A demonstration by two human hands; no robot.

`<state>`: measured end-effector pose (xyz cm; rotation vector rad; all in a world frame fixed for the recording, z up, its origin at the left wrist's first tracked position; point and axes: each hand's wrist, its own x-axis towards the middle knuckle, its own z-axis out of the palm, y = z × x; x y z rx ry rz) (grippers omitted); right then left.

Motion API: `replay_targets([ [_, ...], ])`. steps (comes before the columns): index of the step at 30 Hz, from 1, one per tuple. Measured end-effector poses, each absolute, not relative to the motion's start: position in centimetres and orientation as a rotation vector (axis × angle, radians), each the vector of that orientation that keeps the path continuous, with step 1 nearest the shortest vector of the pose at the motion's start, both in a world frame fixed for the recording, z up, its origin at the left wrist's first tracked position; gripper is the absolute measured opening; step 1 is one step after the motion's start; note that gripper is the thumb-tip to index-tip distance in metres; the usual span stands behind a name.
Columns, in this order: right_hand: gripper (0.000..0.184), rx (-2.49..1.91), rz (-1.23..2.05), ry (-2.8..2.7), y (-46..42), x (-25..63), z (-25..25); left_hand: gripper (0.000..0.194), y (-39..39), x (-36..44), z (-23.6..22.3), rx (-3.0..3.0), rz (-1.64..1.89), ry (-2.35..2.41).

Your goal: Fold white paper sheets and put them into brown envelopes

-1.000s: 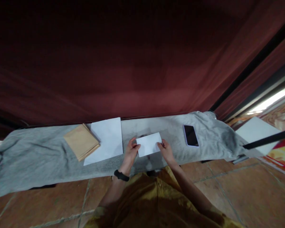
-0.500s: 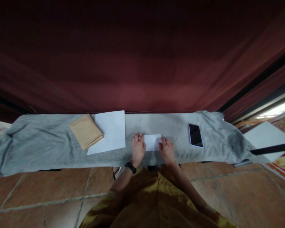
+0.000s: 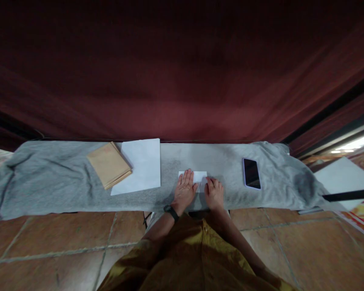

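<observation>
A small white piece of paper [image 3: 201, 176], which looks folded, lies on the grey cloth in front of me. My left hand [image 3: 185, 189] rests flat on its left half, fingers stretched out and pointing away from me, covering part of it. At the right edge of the paper is my right hand [image 3: 214, 193], with its fingers curled and the thumb and index finger closed at that edge. A dark band sits on my left wrist.
Grey cloth [image 3: 176, 155] covers the long narrow table. To the left, a stack of brown envelopes [image 3: 109, 165] partly overlaps large white sheets [image 3: 144, 165]. A phone [image 3: 251, 173] lies to the right. Behind hangs a dark red curtain [image 3: 182, 109]; a white board [image 3: 346, 178] stands far right.
My left hand has moved right from the paper's left edge and now lies flat on top of it. My right hand stays at the right edge.
</observation>
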<state>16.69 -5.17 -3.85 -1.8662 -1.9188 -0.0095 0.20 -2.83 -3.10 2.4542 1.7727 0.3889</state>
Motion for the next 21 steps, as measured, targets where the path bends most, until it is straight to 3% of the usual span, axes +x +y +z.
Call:
replay_targets([
  [12,0.052,-1.682,0.109,-2.218,-4.1,14.1,-3.4,0.059,-3.3,-0.7,-2.7,2.408,0.344,1.922],
  [21,0.051,-1.617,0.083,-2.358,-7.8,17.8,-2.6,0.064,-3.4,-1.5,-2.9,2.336,0.414,2.013],
])
